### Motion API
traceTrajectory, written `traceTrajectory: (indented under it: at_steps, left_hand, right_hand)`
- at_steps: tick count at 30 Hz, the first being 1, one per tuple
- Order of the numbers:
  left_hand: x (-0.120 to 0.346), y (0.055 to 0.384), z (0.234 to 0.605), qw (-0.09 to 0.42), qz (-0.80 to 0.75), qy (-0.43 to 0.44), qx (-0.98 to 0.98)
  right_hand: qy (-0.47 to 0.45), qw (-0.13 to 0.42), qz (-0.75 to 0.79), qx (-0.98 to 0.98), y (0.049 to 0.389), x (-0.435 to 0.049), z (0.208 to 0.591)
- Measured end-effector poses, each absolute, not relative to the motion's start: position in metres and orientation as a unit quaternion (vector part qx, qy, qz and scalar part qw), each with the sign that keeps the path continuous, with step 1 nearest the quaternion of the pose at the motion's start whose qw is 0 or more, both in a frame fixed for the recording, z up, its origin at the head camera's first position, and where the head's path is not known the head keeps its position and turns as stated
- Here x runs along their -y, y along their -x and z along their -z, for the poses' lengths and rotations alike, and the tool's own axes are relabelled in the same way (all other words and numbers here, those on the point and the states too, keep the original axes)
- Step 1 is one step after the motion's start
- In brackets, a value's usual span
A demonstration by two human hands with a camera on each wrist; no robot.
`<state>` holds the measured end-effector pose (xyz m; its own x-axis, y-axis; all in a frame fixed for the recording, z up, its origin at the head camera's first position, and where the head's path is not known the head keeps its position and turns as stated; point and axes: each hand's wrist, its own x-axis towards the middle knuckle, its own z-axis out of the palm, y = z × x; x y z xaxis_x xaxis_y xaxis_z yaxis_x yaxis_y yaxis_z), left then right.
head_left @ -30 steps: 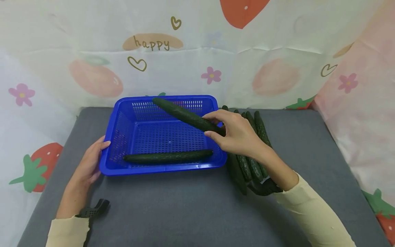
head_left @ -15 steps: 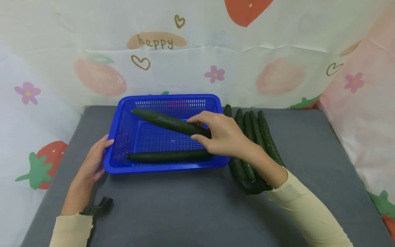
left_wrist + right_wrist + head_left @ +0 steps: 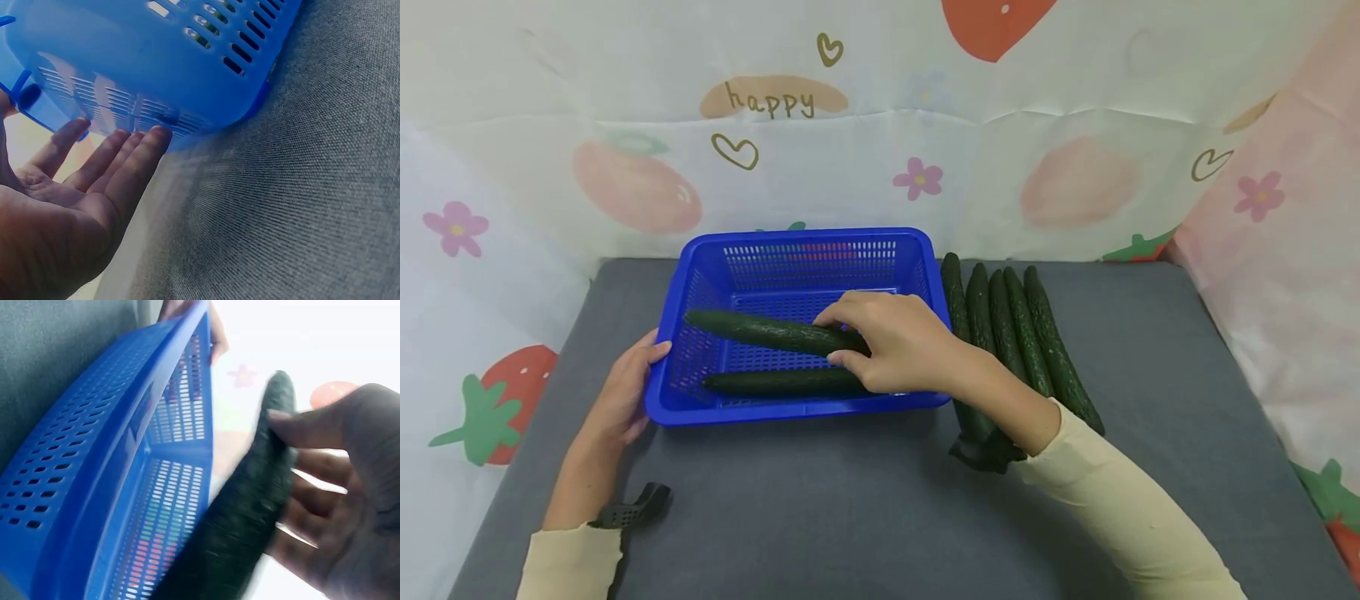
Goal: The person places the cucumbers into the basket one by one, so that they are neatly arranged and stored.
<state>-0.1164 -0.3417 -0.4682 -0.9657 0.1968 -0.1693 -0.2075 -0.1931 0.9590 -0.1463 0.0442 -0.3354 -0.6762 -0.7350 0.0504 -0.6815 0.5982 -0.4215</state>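
Observation:
A dark green cucumber [image 3: 752,330] is pinched near its right end between the thumb and fingers of my right hand [image 3: 902,342], over the blue plastic basket [image 3: 805,408]. Its far end points left. Along the basket's near side lies another cucumber [image 3: 775,383], its right end hidden behind my right hand. My left hand [image 3: 625,387] grips the basket's left rim with the thumb on top. In the left wrist view the fingers [image 3: 134,165] reach to the basket's slotted outer wall [image 3: 125,50]. The right wrist view shows the held cucumber [image 3: 250,487] blurred, beside the basket wall.
Several cucumbers [image 3: 1060,350] lie side by side on the grey cloth [image 3: 820,508], just right of the basket; my right forearm passes over their near ends. A patterned curtain [image 3: 985,150] hangs close behind the table, with another side panel [image 3: 1262,275] at right.
My right hand has moved left and toward me with the cucumber, which has swung from slanted to nearly level with the basket's long side. The left hand keeps its hold on the rim.

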Motion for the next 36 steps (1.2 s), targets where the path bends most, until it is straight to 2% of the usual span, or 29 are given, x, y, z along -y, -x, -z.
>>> traceTrajectory:
  at_steps: [4, 13, 36]
  left_hand:
    - [0.338, 0.119, 0.467, 0.13, -0.775, -0.001, -0.618]
    - [0.338, 0.119, 0.466, 0.129, -0.787, -0.018, -0.603]
    - [0.344, 0.115, 0.466, 0.139, -0.777, -0.037, -0.613]
  right_hand:
    - [0.406, 0.078, 0.195, -0.889, 0.147, -0.042, 0.338]
    - [0.37, 0.036, 0.222, -0.901, 0.147, -0.059, 0.35]
    - [0.288, 0.026, 0.258, -0.922, 0.144, -0.126, 0.36]
